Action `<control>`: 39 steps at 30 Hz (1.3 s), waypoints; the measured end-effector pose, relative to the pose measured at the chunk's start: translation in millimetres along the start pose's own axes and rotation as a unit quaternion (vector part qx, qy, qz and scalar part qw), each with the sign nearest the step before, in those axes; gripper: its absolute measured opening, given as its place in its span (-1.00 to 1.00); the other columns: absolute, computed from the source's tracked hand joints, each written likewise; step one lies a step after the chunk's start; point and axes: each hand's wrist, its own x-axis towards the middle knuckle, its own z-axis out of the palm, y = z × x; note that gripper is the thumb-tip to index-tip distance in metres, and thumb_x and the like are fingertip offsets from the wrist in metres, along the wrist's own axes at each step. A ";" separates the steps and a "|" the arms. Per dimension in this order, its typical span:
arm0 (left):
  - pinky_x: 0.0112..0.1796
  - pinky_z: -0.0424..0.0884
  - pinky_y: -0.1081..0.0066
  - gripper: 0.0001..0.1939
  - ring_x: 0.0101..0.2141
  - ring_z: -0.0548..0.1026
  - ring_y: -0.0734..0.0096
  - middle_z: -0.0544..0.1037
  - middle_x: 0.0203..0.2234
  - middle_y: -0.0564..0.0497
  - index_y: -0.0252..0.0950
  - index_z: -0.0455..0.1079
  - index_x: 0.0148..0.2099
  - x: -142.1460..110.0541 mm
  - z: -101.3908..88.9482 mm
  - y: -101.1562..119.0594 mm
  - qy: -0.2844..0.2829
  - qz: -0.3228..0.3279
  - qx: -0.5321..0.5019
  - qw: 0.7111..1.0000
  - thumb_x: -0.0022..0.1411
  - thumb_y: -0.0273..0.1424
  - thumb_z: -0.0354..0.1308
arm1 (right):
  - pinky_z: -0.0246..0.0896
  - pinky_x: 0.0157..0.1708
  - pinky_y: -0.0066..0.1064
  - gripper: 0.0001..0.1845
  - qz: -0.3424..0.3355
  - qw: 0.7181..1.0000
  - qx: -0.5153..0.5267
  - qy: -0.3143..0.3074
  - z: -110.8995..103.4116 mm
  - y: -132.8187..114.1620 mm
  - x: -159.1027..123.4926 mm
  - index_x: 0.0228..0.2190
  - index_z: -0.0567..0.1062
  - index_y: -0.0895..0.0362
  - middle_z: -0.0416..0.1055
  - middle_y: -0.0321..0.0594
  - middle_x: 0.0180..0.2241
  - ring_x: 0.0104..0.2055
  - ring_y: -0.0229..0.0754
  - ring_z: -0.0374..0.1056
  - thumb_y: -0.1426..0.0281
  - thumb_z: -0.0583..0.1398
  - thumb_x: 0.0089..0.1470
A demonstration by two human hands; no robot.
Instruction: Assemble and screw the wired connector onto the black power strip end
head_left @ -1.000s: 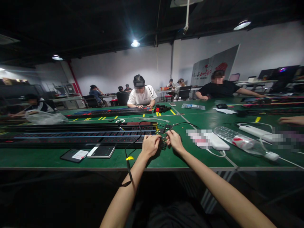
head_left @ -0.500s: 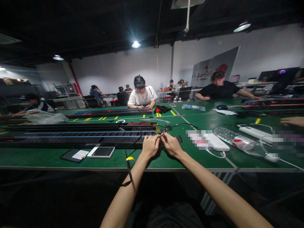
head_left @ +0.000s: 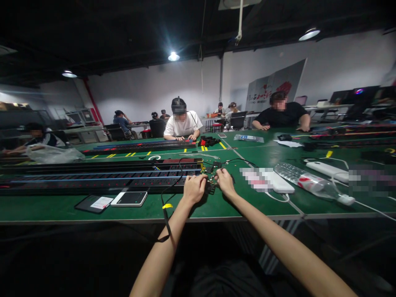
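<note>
Long black power strips [head_left: 102, 184] with rows of sockets and blue edges lie on the green table [head_left: 173, 208]. At their right end my left hand [head_left: 194, 188] is closed, its fingers curled by the end of the nearest strip. A small dark part with thin metal bits [head_left: 211, 186] shows by its fingertips. A short way to the right, my right hand [head_left: 225, 182] has its fingers pinched together; what they hold is too small to make out. Small loose black parts [head_left: 213, 166] lie just beyond both hands. A black cable [head_left: 167, 214] with a yellow tag hangs across my left forearm.
On the left lie a white phone-like device [head_left: 129, 199] and a dark card-like case [head_left: 93, 203]. A white power bank [head_left: 280, 182], a plastic bottle [head_left: 312, 181] and white cables lie right. Across the table sit a person in white [head_left: 182, 123] and a person in black [head_left: 280, 117].
My right hand has parted from my left and shifted slightly right, opening a gap between them. My left hand stays by the strip's end. The person in black has drawn one arm in.
</note>
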 end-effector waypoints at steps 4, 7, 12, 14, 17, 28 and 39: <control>-0.08 0.20 0.26 -0.70 -0.15 0.50 0.33 0.61 -0.11 0.07 -0.12 0.42 0.04 -0.3 0.1 0.0 0.000 0.001 0.004 1.000 0.46 -0.34 -0.12 | 0.22 -0.34 -0.35 -0.55 -0.070 0.994 -0.086 0.026 -9.0 -14.3 -10.5 -0.20 0.35 0.08 0.50 -0.17 -0.42 -0.37 -0.07 0.44 0.03 -0.12 0.26; -0.09 0.20 0.26 -0.69 -0.14 0.50 0.33 0.61 -0.11 0.05 -0.12 0.42 0.05 -0.1 -1.2 1.2 -0.006 -0.004 0.007 1.000 0.46 -0.33 -0.12 | 0.22 -0.28 -0.34 -0.56 -0.141 0.978 -0.151 -0.023 -9.1 -20.8 -18.2 -0.19 0.36 0.10 0.51 -0.10 -0.30 -0.30 -0.05 0.46 0.12 -0.17 0.30; -0.10 0.20 0.26 -0.70 -0.15 0.50 0.30 0.61 -0.15 0.03 -0.13 0.42 0.05 0.1 -3.8 2.6 -0.010 -0.002 0.008 1.000 0.45 -0.35 -0.11 | 0.19 -0.34 -0.38 -0.65 -0.245 0.934 -0.228 -0.122 -4.6 -23.0 -28.5 -0.17 0.39 0.09 0.50 -0.11 -0.22 -0.27 -0.08 0.45 0.21 -0.11 0.33; -0.10 0.20 0.25 -0.71 -0.16 0.50 0.30 0.61 -0.16 0.03 -0.14 0.42 0.03 0.1 -4.3 2.9 -0.009 0.000 0.007 1.000 0.45 -0.36 -0.10 | 0.19 -0.36 -0.39 -0.67 -0.268 0.924 -0.237 -0.135 -3.4 -23.3 -30.4 -0.15 0.40 0.09 0.50 -0.10 -0.20 -0.28 -0.09 0.45 0.24 -0.09 0.32; -0.09 0.20 0.25 -0.71 -0.15 0.50 0.31 0.61 -0.13 0.03 -0.13 0.42 0.04 -0.1 -4.4 3.2 -0.007 0.002 0.009 1.000 0.45 -0.35 -0.10 | 0.23 -0.32 -0.37 -0.67 -0.251 0.937 -0.207 -0.127 -2.2 -23.4 -29.5 -0.14 0.38 0.09 0.49 -0.10 -0.20 -0.26 -0.08 0.45 0.23 -0.09 0.33; -0.09 0.19 0.25 -0.71 -0.13 0.51 0.33 0.61 -0.10 0.07 -0.12 0.43 0.02 -0.6 -3.3 3.2 -0.008 0.003 0.002 1.000 0.46 -0.31 -0.11 | 0.01 -0.68 -0.50 -0.49 0.022 0.989 0.099 -0.112 2.5 -2.3 -6.5 -0.35 0.28 0.07 0.32 -0.39 -0.57 -0.69 -0.33 0.13 -0.13 0.05 0.04; -0.10 0.19 0.25 -0.70 -0.13 0.51 0.32 0.61 -0.13 0.03 -0.13 0.41 0.04 -0.7 -2.7 1.3 -0.009 -0.003 0.011 1.000 0.46 -0.31 -0.12 | 0.28 -0.20 -0.32 -0.65 -0.186 0.977 -0.079 -0.063 -4.1 -22.5 -26.7 -0.22 0.36 0.06 0.47 -0.16 -0.27 -0.25 -0.09 0.42 0.11 -0.07 0.29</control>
